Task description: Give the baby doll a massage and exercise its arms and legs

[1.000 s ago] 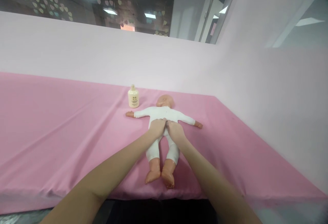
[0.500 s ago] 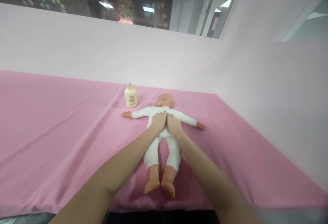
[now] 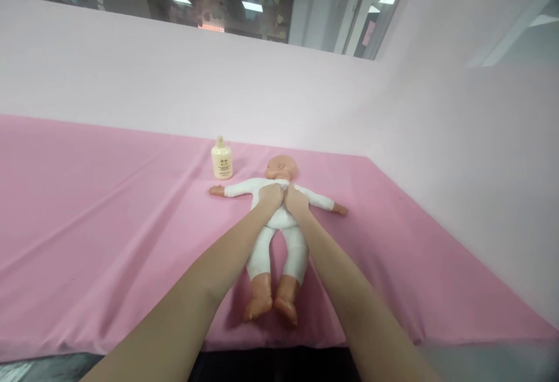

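doll (image 3: 280, 217) is flat on the pink cloth (image 3: 144, 219), arms out, legs toward me, head (image 3: 282, 167) turned to my left side. both my hands are on its chest, left hand (image 3: 271, 194) and right hand (image 3: 297, 200) side by side, fingers curled in. can't tell if i've got the suit (image 3: 297, 254) pinched or if i'm just pressing on it, since my own hands hide the fingertips.

so, what could bite me here. biggest one imo is lopsided weight: if one hand leans harder than the other, the doll's trunk could roll toward that side. shoving up toward the doll's head could make the whole thing skid too, because the cloth next to the doll has folds in it and looks kinda loose, so it might bunch and drag the doll along.

then there's the bottle (image 3: 222, 161), upright just beyond the doll's outstretched hand (image 3: 216, 190) on my left. if the doll swings or the cloth gets tugged, that hand could nudge it, and i'd guess it tips pretty easily on fabric.

also my forearms run close along the doll's legs. if my elbows sag, i could knock the legs and twist the hips round.
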{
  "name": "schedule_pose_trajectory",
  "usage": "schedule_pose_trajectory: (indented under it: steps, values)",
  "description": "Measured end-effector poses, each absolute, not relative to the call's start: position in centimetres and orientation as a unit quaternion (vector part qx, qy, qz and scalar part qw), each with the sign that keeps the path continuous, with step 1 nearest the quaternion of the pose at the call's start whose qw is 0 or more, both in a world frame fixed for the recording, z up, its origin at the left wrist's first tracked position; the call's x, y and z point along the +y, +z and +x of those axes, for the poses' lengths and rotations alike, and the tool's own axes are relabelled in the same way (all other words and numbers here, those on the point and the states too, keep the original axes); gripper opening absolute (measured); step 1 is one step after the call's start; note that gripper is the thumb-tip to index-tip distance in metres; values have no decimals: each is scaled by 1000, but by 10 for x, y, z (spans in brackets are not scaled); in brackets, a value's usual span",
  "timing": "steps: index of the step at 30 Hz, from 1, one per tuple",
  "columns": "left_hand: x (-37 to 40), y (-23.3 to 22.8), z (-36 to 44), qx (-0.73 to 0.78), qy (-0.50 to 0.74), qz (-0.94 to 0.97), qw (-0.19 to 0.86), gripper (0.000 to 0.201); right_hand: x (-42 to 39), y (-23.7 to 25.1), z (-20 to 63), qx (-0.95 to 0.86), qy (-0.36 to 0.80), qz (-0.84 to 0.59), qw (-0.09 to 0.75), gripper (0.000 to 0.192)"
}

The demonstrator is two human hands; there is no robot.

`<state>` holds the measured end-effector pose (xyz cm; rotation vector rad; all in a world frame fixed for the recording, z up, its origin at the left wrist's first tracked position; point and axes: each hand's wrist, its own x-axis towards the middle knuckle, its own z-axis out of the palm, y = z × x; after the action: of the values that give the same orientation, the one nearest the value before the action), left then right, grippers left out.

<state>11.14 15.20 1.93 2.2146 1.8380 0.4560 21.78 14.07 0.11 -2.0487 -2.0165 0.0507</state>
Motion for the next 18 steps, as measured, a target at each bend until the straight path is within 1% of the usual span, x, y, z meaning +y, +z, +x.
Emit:
schedule_pose_trajectory:
  steps: [4, 8, 10, 12, 14, 16, 18]
  values:
    - [135, 15, 108, 630, 174, 752, 84, 34, 124, 2, 216, -706, 11, -692, 148, 35]
    - [114, 6, 102, 628, 206, 750, 9, 31, 95, 2, 218, -719, -3, -676, 162, 30]
    - [99, -2, 96, 612, 220, 759, -18, 33, 78, 1, 222, -732, -4, -662, 162, 26]
    - [84, -10, 87, 586, 234, 776, -24, 41, 63, -1, 228, -756, 5, -633, 167, 23]
    - [70, -18, 79, 559, 239, 794, -23, 48, 51, -3, 233, -773, 32, -602, 196, 23]
    - [60, -22, 72, 547, 232, 804, -11, 50, 44, -3, 238, -772, 66, -587, 232, 24]
    - [57, -20, 68, 547, 219, 808, 7, 46, 42, 0, 241, -763, 85, -591, 248, 25]
